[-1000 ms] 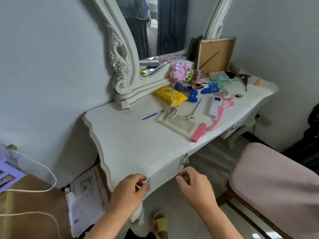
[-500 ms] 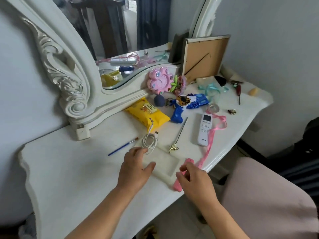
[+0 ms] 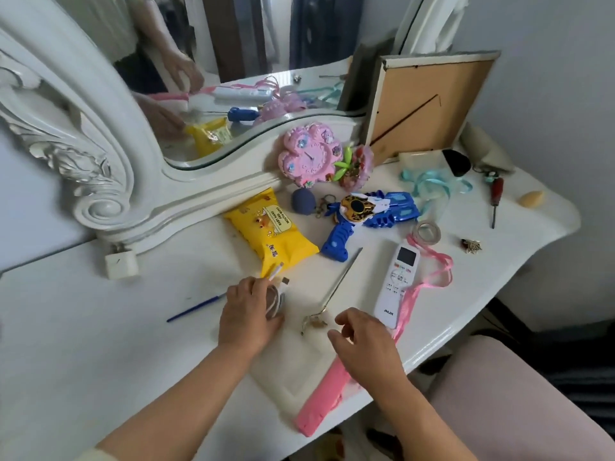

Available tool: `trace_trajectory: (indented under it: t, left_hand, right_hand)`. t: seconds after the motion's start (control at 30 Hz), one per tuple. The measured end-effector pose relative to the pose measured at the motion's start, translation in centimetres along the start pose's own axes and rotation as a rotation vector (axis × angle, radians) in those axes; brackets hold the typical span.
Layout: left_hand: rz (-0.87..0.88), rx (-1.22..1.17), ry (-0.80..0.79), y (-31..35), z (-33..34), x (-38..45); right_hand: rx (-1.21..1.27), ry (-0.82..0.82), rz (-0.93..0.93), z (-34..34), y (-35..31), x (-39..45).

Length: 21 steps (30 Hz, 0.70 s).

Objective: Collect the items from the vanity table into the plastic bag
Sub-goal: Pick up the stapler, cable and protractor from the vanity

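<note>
White and glossy, the vanity table (image 3: 133, 344) fills my view, its carved mirror (image 3: 233, 61) rising at the far left and a pale pink stool seat (image 3: 519, 394) at the near right.

Readable writing first: the white remote (image 3: 396, 281) carries "AUX" at its near end, and the yellow wipes pack (image 3: 271, 232) reads "BABY HAND MOUTH WIPES" on its label. The pink flower clock (image 3: 309, 154) leans against the mirror base, with a brown-backed picture frame (image 3: 426, 101) standing to its right.

My left hand (image 3: 248, 319) has its fingers curled round a coiled white cable (image 3: 276, 299); the coil sits under the fingertips and the plug ends stick out toward the wipes pack, touching its near corner. A blue paintbrush (image 3: 196, 307) lies just left of that hand.

My right hand (image 3: 366, 344) hovers with fingers loosely bent and holds nothing. Just left of its fingertips lies a gold hairpin (image 3: 332, 291), its ornament end nearest the hand. The hand is above a pink comb (image 3: 321, 400) that lies along the near edge, beside a white tray (image 3: 293, 371). A pink ribbon (image 3: 429, 277) trails past the remote on the right.

Farther off lie a blue toy gun (image 3: 366, 217), a teal ribbon (image 3: 429, 184), a tape roll (image 3: 427, 231), a red-handled screwdriver (image 3: 496, 197) and a small key bunch (image 3: 471, 245). I cannot see the plastic bag.
</note>
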<state>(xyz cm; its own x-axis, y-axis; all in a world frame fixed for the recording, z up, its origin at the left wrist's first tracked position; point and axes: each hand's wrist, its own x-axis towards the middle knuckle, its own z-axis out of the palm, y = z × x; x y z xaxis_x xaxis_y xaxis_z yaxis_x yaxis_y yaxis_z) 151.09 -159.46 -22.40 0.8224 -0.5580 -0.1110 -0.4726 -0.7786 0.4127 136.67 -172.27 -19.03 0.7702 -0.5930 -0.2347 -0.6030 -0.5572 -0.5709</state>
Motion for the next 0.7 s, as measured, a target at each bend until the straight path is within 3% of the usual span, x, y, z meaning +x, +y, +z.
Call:
trace_trajectory:
  t: [0.2,0.43,0.7]
  left_hand:
    - [-0.14,-0.078,0.002,0.9,-0.8,0.0]
    - [-0.213,-0.147,0.206,0.6,-2.3,-1.8]
    - [-0.375,-0.244,0.315,1.8,-3.8,-4.6]
  right_hand:
    - [-0.131,-0.077,-0.187,-0.3,0.7,4.8]
    - [-0.393,-0.117,-0.406,0.0,2.1,8.1]
    - [-0.485,-0.149,-0.581,0.3,2.3,7.7]
